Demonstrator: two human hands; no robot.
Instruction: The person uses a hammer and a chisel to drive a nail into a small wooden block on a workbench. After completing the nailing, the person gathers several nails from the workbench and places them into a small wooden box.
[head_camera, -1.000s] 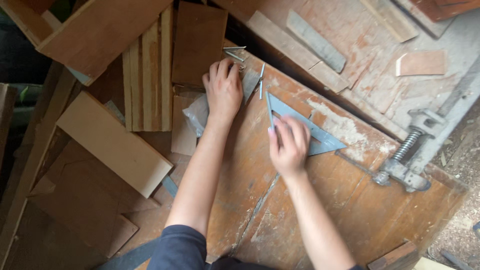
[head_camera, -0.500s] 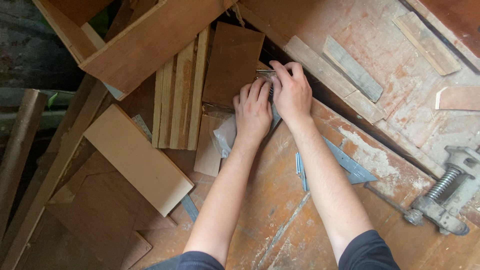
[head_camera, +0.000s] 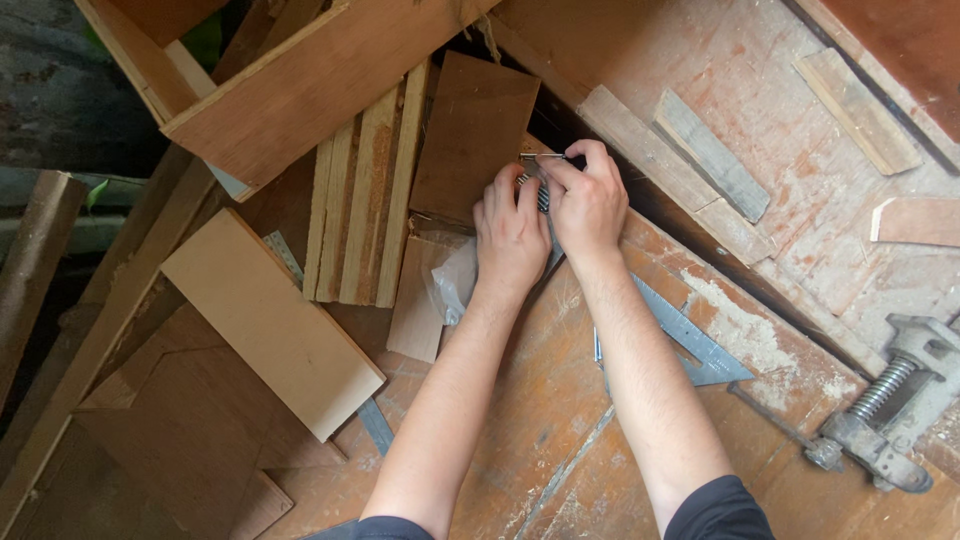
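Observation:
My left hand (head_camera: 510, 235) lies flat, palm down, on the far corner of the worn wooden workbench (head_camera: 520, 430). Its fingertips rest beside a small ridged metal part (head_camera: 543, 195). Right next to it, my right hand (head_camera: 590, 200) pinches a thin metal piece (head_camera: 538, 157) between thumb and fingers, just above that corner. The two hands touch side by side. A metal triangle square (head_camera: 700, 345) sits on the bench, partly under my right forearm.
A metal screw clamp (head_camera: 880, 420) is fixed at the bench's right edge. Crumpled clear plastic (head_camera: 455, 285) lies by my left wrist. Boards and slats (head_camera: 365, 210) and a pale plank (head_camera: 270, 320) are piled to the left. Wood offcuts (head_camera: 710, 155) lie on the far surface.
My right hand left the triangle square and moved up to the bench corner beside my left hand, where it now pinches a thin metal piece. The left hand stayed in place.

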